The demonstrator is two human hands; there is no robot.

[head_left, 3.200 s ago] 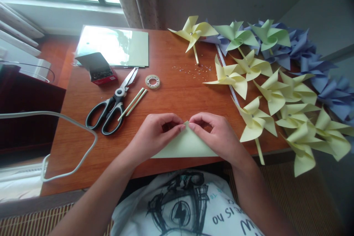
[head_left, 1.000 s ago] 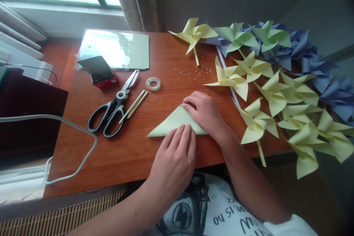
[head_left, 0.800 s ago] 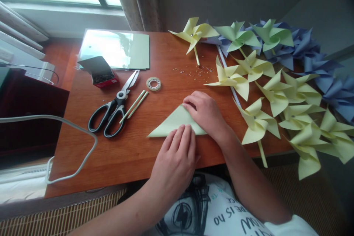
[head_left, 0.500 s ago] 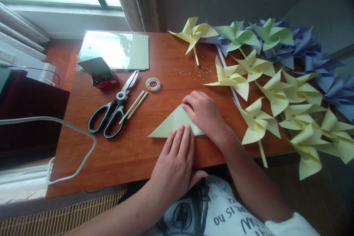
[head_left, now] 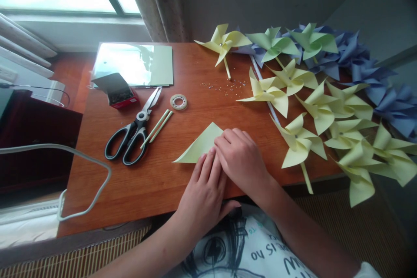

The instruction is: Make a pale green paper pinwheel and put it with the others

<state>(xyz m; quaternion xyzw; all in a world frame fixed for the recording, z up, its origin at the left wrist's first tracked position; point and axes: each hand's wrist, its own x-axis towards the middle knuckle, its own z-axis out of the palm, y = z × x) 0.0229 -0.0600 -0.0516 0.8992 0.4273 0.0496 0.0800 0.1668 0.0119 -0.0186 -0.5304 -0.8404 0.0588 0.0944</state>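
A: What can't you see of the folded yellow paper [head_left: 200,147]?

B: Its corner at four o'clock lies under the right hand [head_left: 241,160] and left hand [head_left: 203,191].

A: Anything cut off?

B: The blue pinwheels [head_left: 395,106] at three o'clock run past the edge; the specks [head_left: 224,87] at twelve are too small to tell.

folded paper [head_left: 200,147] pale yellow-green; table [head_left: 153,182] reddish-brown wood grain; scissors [head_left: 130,134] black handles, silver blades; small box [head_left: 117,92] red with dark lid; tape roll [head_left: 179,101] clear, whitish; sticks [head_left: 157,122] light green; pinwheels [head_left: 301,141] pale yellow, a few green ones [head_left: 273,44], blue ones [head_left: 374,74] at back; cable [head_left: 81,158] white; shirt [head_left: 224,247] white with black drawing
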